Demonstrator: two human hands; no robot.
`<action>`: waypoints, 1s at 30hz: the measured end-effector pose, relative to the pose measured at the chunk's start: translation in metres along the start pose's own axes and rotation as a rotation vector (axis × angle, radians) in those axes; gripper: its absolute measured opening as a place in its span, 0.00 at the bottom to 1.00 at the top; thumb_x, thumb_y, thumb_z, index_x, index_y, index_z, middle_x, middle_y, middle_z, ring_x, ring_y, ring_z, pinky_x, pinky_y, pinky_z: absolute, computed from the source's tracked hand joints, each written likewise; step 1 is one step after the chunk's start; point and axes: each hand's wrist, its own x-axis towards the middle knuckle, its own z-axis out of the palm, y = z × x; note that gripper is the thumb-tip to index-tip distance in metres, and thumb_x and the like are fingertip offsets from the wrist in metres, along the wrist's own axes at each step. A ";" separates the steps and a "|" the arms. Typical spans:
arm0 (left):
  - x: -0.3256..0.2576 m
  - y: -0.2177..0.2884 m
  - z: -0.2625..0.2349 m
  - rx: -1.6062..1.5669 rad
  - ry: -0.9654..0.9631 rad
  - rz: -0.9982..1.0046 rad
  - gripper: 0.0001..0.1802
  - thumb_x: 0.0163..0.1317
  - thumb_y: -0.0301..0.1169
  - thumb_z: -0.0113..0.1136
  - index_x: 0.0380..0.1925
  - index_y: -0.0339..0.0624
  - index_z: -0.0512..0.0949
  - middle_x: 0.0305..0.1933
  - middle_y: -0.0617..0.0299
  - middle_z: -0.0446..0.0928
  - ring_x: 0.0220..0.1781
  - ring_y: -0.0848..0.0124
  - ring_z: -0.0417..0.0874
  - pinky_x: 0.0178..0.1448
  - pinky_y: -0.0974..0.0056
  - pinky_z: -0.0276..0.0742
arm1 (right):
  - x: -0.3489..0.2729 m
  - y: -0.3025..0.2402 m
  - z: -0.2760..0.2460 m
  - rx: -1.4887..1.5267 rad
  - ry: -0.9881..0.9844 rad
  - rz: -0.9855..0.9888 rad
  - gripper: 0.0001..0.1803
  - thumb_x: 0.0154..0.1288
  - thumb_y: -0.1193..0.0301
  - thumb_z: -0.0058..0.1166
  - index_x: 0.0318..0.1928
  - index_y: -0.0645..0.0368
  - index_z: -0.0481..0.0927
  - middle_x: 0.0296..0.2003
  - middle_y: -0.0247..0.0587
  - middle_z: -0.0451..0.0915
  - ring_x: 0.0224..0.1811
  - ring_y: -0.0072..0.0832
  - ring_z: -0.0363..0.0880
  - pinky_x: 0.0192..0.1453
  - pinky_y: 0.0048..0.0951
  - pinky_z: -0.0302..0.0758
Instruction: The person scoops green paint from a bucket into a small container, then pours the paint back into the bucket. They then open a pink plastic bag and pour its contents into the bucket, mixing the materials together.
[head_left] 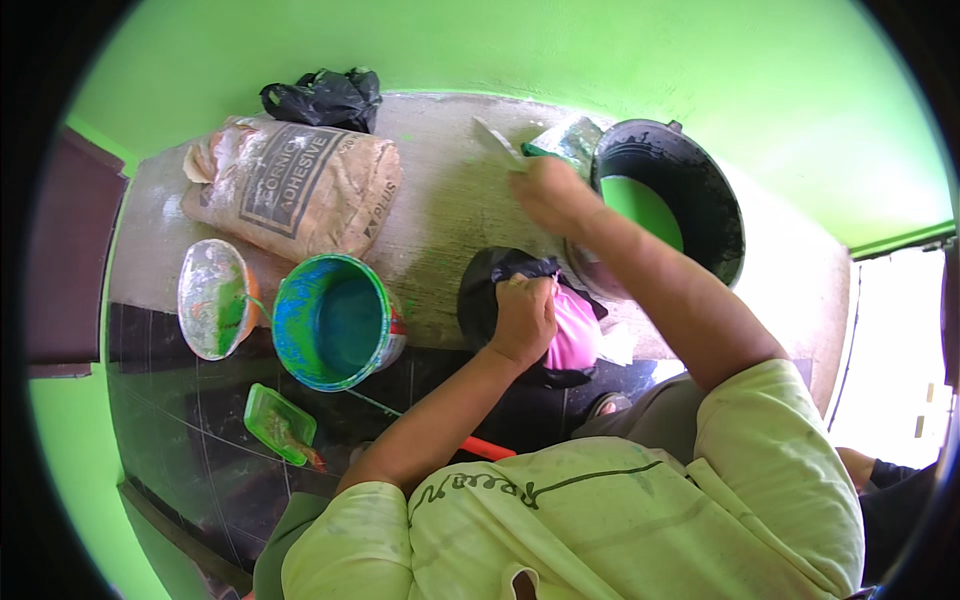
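Note:
My left hand [525, 318] is closed on the gathered edge of a black plastic bag [484, 298] with a pink bag [575, 328] showing inside it. The bags rest on the floor close in front of me. Farther off, my right hand [555, 195] grips a pale flat stick [497, 138], whose free end points away to the left. Just beyond that hand lies a green and silver packet [570, 138]. Right beside it stands a large black bucket [738, 225] with bright green liquid [643, 212] in it.
A brown paper sack [375, 190] lies at the left, with another black plastic bag [330, 98] behind it. Nearer are a blue-green paint bucket [285, 320], a smeared tub [205, 300] and a green tray [265, 420] holding a brush. A person's arm [895, 475] shows at lower right.

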 end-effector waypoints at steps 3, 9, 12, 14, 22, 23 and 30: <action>0.003 0.014 -0.007 -0.045 0.019 -0.038 0.08 0.66 0.25 0.59 0.27 0.38 0.76 0.26 0.48 0.78 0.32 0.48 0.80 0.37 0.48 0.71 | -0.007 0.023 -0.017 -0.132 -0.111 -0.052 0.17 0.70 0.67 0.50 0.35 0.68 0.85 0.31 0.58 0.84 0.35 0.51 0.86 0.40 0.46 0.84; 0.016 0.005 -0.032 -0.091 0.141 -0.092 0.10 0.69 0.26 0.58 0.27 0.37 0.79 0.25 0.49 0.77 0.30 0.48 0.78 0.35 0.48 0.71 | -0.030 0.030 -0.050 0.175 -0.220 0.267 0.17 0.66 0.64 0.58 0.39 0.69 0.85 0.26 0.44 0.81 0.24 0.26 0.79 0.25 0.31 0.75; 0.017 0.004 -0.040 -0.130 0.130 -0.112 0.13 0.69 0.25 0.59 0.22 0.36 0.75 0.22 0.48 0.73 0.28 0.47 0.75 0.33 0.49 0.69 | -0.041 0.029 -0.050 0.267 -0.239 0.227 0.16 0.64 0.66 0.60 0.40 0.69 0.85 0.28 0.46 0.84 0.27 0.29 0.82 0.31 0.34 0.79; 0.019 0.003 -0.036 -0.153 0.123 -0.084 0.14 0.68 0.24 0.60 0.22 0.36 0.73 0.22 0.48 0.72 0.28 0.47 0.75 0.33 0.49 0.68 | -0.048 0.036 -0.031 0.237 -0.159 -0.040 0.15 0.62 0.67 0.62 0.42 0.69 0.85 0.29 0.48 0.85 0.29 0.32 0.84 0.35 0.35 0.80; 0.021 0.001 -0.044 -0.244 0.093 -0.054 0.06 0.67 0.23 0.60 0.30 0.35 0.79 0.23 0.46 0.74 0.28 0.47 0.76 0.32 0.51 0.69 | -0.064 0.025 0.017 0.022 -0.230 -0.257 0.12 0.56 0.67 0.63 0.36 0.63 0.86 0.34 0.55 0.84 0.41 0.53 0.85 0.48 0.46 0.81; 0.020 0.000 -0.045 -0.234 0.068 -0.064 0.05 0.67 0.22 0.60 0.31 0.34 0.80 0.23 0.46 0.74 0.28 0.47 0.77 0.32 0.52 0.69 | -0.065 0.026 0.022 -0.015 -0.244 -0.250 0.11 0.56 0.69 0.63 0.35 0.64 0.86 0.34 0.53 0.83 0.41 0.52 0.84 0.47 0.46 0.81; 0.019 -0.003 -0.048 -0.229 0.046 -0.083 0.06 0.67 0.24 0.61 0.32 0.33 0.82 0.24 0.45 0.76 0.27 0.47 0.78 0.31 0.52 0.69 | -0.070 0.034 0.030 0.013 0.012 -0.356 0.07 0.54 0.73 0.61 0.28 0.65 0.80 0.28 0.56 0.79 0.35 0.57 0.81 0.40 0.49 0.79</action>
